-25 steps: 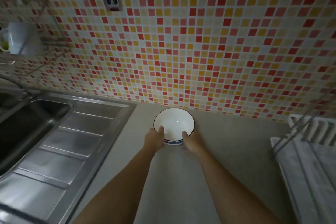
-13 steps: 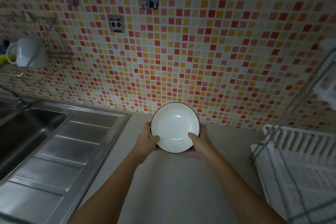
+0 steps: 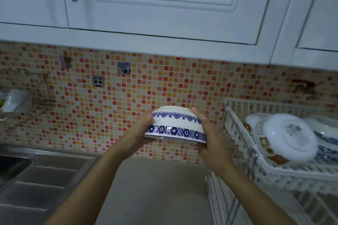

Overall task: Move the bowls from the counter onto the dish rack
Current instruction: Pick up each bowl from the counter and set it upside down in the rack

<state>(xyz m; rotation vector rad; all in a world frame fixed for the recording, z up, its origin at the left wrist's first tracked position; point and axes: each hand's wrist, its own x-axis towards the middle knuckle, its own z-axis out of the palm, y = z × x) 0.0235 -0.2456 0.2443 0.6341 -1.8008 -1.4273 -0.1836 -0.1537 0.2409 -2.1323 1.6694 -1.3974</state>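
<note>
A white bowl with two blue floral bands (image 3: 175, 124) hangs upside down in the air above the grey counter (image 3: 155, 188), its rim facing down. My left hand (image 3: 140, 133) grips its left side and my right hand (image 3: 208, 137) grips its right side. The white two-tier dish rack (image 3: 256, 153) stands to the right, about a hand's width from the bowl. Its upper tier holds an overturned white bowl with a grey flower (image 3: 289, 137), a blue patterned dish (image 3: 327, 148) and other crockery behind.
A steel sink with drainboard (image 3: 33, 179) lies at the left. The mosaic tile wall (image 3: 146, 97) runs behind, with white upper cabinets (image 3: 164, 14) above it. A wire wall shelf with a white cup (image 3: 16, 100) hangs at far left.
Both hands lifted the bowl off the counter, turned it upside down and raised it. The view tilted up and right, bringing the cabinets and the rack's upper tier into sight.
</note>
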